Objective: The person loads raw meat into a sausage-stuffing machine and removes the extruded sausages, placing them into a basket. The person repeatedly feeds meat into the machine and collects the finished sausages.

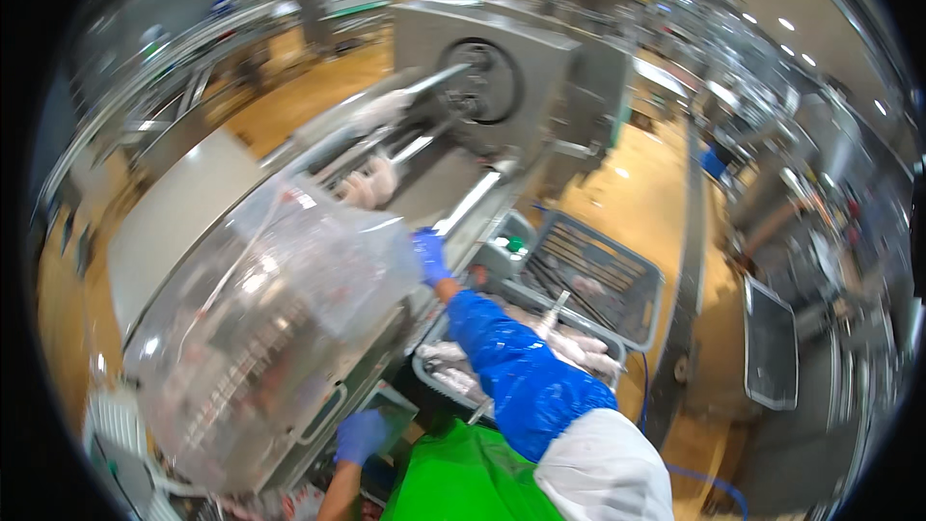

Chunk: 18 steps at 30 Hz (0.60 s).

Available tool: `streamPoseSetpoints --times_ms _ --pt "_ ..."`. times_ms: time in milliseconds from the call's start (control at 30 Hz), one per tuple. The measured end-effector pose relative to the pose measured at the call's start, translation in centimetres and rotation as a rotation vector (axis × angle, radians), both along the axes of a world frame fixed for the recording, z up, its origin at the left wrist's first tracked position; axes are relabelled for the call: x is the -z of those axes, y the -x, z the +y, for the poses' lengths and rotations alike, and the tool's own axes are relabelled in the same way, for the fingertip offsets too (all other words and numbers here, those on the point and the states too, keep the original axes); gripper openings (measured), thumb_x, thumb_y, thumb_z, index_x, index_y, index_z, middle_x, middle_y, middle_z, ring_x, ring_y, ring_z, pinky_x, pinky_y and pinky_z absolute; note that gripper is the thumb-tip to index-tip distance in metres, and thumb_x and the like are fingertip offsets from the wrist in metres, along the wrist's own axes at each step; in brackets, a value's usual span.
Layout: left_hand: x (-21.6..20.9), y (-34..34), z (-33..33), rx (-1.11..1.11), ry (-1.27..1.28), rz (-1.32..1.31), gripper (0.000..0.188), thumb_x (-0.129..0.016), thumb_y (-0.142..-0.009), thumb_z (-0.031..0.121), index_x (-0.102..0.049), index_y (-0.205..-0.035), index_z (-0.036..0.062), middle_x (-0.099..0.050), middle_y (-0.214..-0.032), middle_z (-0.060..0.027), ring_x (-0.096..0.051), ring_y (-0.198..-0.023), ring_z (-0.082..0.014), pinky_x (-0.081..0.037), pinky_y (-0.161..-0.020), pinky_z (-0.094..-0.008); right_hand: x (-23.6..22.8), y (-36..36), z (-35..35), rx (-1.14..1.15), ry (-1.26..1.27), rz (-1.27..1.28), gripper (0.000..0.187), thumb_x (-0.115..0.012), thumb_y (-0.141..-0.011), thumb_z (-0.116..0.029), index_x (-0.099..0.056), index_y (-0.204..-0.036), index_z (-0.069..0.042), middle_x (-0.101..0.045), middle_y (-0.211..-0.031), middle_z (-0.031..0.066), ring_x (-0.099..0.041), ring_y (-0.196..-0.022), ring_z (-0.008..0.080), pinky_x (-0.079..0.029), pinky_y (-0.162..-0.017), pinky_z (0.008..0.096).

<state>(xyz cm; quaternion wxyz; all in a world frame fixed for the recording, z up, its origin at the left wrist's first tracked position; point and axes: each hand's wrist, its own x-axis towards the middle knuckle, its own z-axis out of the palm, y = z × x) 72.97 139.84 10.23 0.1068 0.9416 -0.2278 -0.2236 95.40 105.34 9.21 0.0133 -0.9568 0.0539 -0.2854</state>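
My right hand [428,253], in a blue glove and blue plastic sleeve, reaches to the near rail of a steel machine [487,24]. It is beside the edge of a clear plastic cover [347,241]; blur hides whether its fingers grip anything. Pale pinkish pieces of meat [368,183] sit on the machine's metal rods, left of that hand. Lower down, my left hand [361,434], also gloved, is near a small panel [391,415] at the machine's front. Its fingers are smeared, and I cannot tell their pose.
Under my right arm stands a grey crate [617,367] of pale meat pieces, with a whitish stick [555,314] among them. Behind it is a second grey crate [656,299] holding a few pieces. A dark tray [771,342] stands at the right, past a floor drain [690,232].
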Motion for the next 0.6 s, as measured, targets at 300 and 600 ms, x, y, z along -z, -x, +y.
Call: streamPoseSetpoints --times_ms 300,600 --pt "3.5 -0.2 2.2 0.027 0.068 -0.076 0.015 -0.063 -0.072 0.02 -0.073 -0.079 0.0114 -0.069 -0.085 -0.0179 -0.066 -0.079 -0.0387 -0.053 -0.073 -0.0486 -4.1 2.7 1.9 -0.209 -0.225 0.011 0.012 -0.06 -0.075 -0.028 -0.069 -0.079 -0.021 -0.066 -0.069 0.0066 -0.065 -0.071 0.0262 -0.045 -0.079 0.0387" --pt "2.9 0.0 1.9 0.082 0.042 -0.042 0.023 -0.068 -0.072 0.037 -0.076 -0.083 0.0182 -0.071 -0.087 -0.0123 -0.068 -0.082 -0.0335 -0.054 -0.074 -0.0452 -2.1 1.4 0.1 -0.217 -0.154 0.11 0.019 -0.06 -0.077 -0.028 -0.07 -0.08 -0.012 -0.066 -0.073 0.0147 -0.063 -0.075 0.0326 -0.048 -0.073 0.0423"
